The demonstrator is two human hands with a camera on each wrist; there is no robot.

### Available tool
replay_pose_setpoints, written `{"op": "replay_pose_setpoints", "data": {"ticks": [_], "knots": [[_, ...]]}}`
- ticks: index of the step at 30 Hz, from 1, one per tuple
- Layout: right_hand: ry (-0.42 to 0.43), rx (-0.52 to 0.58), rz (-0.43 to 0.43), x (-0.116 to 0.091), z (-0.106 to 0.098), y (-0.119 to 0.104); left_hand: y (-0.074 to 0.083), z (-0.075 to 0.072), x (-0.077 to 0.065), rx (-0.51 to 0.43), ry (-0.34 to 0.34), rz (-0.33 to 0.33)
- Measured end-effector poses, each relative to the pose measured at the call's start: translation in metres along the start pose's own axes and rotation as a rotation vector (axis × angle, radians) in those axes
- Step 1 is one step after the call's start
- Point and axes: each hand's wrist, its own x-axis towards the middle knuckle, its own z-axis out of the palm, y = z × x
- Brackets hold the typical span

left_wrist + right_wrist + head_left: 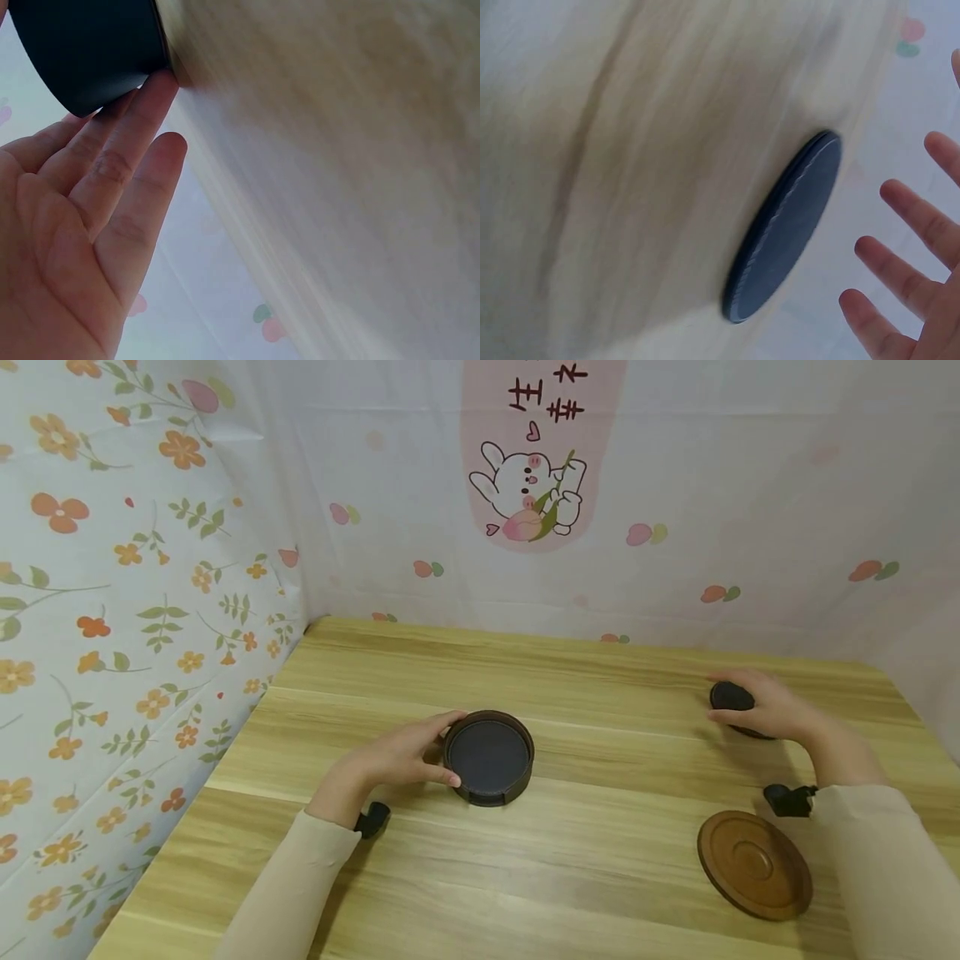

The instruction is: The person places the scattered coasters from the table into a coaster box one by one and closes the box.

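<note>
Wood-grained surface: nearest, a brown saucer lies beside the right sleeve. Beyond, the left hand grips a round black holder; farther, the right hand's fingers spread wide near a black disc. Patterned cloth hangs behind.

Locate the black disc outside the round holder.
In the head view, the black disc lies on the table, right of centre, partly hidden by the right hand and farther off than the brown disc.
</note>
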Motion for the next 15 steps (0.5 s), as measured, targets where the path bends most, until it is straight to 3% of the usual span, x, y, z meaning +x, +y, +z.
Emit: {"op": "replay_pose_setpoints", "data": {"ticks": [15], "knots": [[-0.040,0.034,0.078,-0.009,0.005,0.035,0.001,-0.001,-0.001,0.036,0.002,-0.014]]}}
